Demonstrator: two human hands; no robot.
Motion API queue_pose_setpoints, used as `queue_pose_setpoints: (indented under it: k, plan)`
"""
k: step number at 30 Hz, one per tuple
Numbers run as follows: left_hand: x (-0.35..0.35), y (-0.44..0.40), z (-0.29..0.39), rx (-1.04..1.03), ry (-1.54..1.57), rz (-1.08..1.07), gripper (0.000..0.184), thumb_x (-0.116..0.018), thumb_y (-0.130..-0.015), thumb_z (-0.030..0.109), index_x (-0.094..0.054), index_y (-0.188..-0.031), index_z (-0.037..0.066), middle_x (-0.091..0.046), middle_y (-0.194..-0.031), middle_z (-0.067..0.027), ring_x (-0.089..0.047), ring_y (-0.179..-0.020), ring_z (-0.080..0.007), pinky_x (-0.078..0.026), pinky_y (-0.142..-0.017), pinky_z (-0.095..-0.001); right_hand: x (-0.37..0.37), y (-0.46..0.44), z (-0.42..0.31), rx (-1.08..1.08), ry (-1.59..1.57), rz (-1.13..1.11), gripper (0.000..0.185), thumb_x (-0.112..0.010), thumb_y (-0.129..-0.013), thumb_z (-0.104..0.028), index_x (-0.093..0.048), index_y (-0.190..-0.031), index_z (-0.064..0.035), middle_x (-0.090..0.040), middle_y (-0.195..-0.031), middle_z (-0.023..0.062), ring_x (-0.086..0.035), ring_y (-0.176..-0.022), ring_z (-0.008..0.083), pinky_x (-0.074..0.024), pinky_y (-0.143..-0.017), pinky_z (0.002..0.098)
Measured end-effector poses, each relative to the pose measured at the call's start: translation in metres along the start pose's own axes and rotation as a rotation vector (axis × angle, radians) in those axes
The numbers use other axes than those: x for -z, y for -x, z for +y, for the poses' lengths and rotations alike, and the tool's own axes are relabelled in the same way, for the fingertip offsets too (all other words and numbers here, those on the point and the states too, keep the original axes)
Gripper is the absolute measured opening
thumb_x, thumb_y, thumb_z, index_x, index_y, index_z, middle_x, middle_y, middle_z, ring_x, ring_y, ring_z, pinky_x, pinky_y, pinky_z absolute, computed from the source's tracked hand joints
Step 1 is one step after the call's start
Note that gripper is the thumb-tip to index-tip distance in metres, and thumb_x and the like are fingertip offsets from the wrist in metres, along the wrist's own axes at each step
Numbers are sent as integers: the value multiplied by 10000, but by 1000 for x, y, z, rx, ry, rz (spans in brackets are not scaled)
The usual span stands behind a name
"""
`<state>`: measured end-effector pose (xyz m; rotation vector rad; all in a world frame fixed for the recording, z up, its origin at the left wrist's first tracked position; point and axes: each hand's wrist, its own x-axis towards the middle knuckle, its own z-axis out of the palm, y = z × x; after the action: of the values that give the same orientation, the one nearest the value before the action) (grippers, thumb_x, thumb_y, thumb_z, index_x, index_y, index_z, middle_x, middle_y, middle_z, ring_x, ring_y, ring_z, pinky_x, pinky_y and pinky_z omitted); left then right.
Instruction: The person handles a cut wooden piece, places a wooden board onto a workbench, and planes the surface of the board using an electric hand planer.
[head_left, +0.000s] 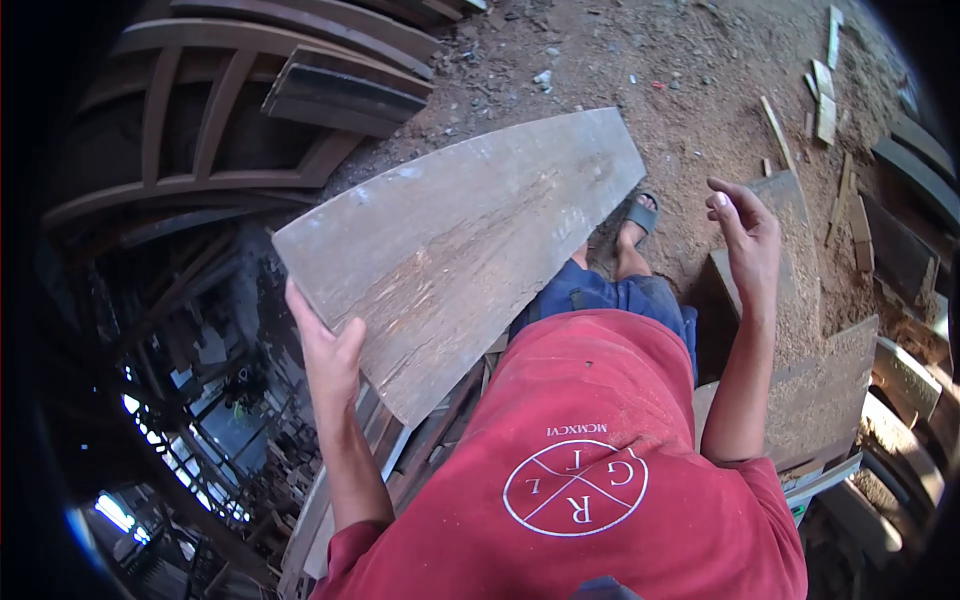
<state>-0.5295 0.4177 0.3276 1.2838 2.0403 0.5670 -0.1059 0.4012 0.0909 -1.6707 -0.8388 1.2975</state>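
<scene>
A wide, weathered wooden board (470, 230) lies at a slant in front of me, its near left end raised towards my body. My left hand (330, 350) grips that end, with the thumb on the upper face and the fingers hidden beneath the edge. The board's face is grey, with a rough, splintered brown streak along it. Off to the right, my right hand (748, 235) is in the air, apart from the board. Its fingers are loosely curled with the thumb a little apart, and nothing shows in them.
Curved wooden frames (150, 120) and planks are stacked at the upper left. Sawdust and wood scraps (825, 100) cover the ground on the right. A sawdust-strewn wooden panel (820, 400) stands beside my right arm. My sandalled foot (640, 215) is just past the board.
</scene>
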Motion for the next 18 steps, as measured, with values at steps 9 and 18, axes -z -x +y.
queue_pose_setpoints:
  k: [9,18]
  plan:
    - [-11,-1,15,-88,35,-3,1006,-559,-765,-62,-98,-1659,-40,-343,-1614,-226,-363,-1508,-282,-246,-1247,-363,-28,-13,-16,18,52,-143,318,-657,-1057,-219,-729,-1279,-4,-726,-1004,40,-649,-906,113,-528,-858,284]
    - [-44,2,45,-147,104,16,1005,-604,-846,-29,-23,-1666,-38,-385,-1605,-290,-427,-1488,-320,-344,-1217,-399,-54,-21,-33,62,120,-279,318,-670,-1047,-226,-735,-1270,-8,-732,-1010,44,-660,-917,118,-528,-872,293]
